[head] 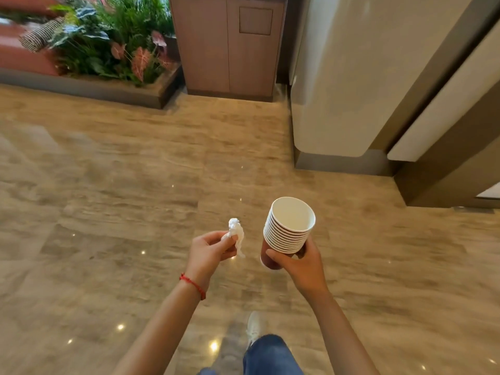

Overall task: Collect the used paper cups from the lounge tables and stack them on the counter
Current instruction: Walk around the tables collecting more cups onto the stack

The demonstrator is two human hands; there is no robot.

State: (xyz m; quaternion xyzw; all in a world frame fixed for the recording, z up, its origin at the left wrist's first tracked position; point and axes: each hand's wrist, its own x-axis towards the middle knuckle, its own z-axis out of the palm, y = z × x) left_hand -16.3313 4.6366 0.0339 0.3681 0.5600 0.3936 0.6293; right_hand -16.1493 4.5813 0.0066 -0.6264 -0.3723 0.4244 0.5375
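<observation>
My right hand (300,262) grips a stack of several nested paper cups (289,228), white inside with a reddish-brown outer wall, tilted with the open mouth facing up toward me. My left hand (209,250) pinches a crumpled white tissue (236,234) between thumb and fingertips, just left of the cup stack. A red thread bracelet circles the left wrist. Both hands hover over the polished floor.
A wooden cabinet (230,47) stands ahead at the top centre, with a planter of green and pink plants (113,41) to its left. A cream rounded wall or counter body (346,77) rises at right. Glossy beige stone floor (135,185) lies all around; my leg and shoe (255,327) show below.
</observation>
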